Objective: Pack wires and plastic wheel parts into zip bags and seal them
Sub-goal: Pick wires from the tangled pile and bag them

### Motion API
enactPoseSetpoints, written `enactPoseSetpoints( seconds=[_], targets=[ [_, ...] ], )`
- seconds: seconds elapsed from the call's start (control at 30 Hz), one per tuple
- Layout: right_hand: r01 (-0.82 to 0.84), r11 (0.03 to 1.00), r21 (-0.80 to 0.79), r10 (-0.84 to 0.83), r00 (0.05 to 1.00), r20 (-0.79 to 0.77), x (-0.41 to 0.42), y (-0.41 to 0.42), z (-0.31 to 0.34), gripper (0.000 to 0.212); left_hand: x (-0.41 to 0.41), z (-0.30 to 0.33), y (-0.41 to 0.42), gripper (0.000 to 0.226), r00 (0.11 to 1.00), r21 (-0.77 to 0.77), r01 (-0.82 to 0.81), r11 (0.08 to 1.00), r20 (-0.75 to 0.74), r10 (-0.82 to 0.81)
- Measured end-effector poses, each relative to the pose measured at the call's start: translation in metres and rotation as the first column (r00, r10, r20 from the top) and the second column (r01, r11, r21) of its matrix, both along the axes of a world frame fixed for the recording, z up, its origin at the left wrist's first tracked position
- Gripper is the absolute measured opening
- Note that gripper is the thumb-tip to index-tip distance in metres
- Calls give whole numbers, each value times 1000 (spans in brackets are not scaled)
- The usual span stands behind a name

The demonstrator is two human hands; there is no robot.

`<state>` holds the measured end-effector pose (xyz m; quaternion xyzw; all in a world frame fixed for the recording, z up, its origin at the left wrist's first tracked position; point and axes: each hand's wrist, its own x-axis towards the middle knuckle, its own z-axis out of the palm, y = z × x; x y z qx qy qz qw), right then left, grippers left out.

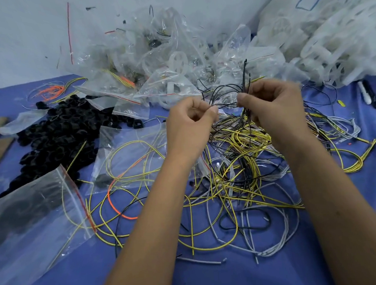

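Black thin wires (226, 95) hang in loops between both hands above the blue bench (214, 274). The left hand (190, 120) pinches one end with curled fingers; the right hand (273, 105) grips the other end as a bunch, strands sticking up. Below lies a tangle of yellow wires (239, 152) and grey ones. Black wheel parts (57, 138) are heaped to the left, near an empty zip bag (32, 220).

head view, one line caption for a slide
Both hands pinch thin black wires above tangled yellow wires on a blue table.
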<state>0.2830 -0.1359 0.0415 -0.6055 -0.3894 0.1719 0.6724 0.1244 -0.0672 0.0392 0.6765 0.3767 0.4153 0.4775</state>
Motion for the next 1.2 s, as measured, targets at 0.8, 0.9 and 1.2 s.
enactPoseSetpoints(
  seconds=[0.8, 0.9, 1.2],
  targets=[
    [397, 873, -282, -220, 838, 500, 7, -1, -7, 25, -29, 35, 18, 21, 610, -531, 493, 689, 776, 161],
    [334, 942, -39, -290, 866, 408, -6, 2, 1, 34, -39, 17, 14, 12, 837, -602, 396, 693, 547, -3],
    [-189, 976, -109, 208, 658, 724, -27, 1, 0, 37, -42, 43, 20, 8, 890, 9, 158, 987, -434, -139]
  ],
)
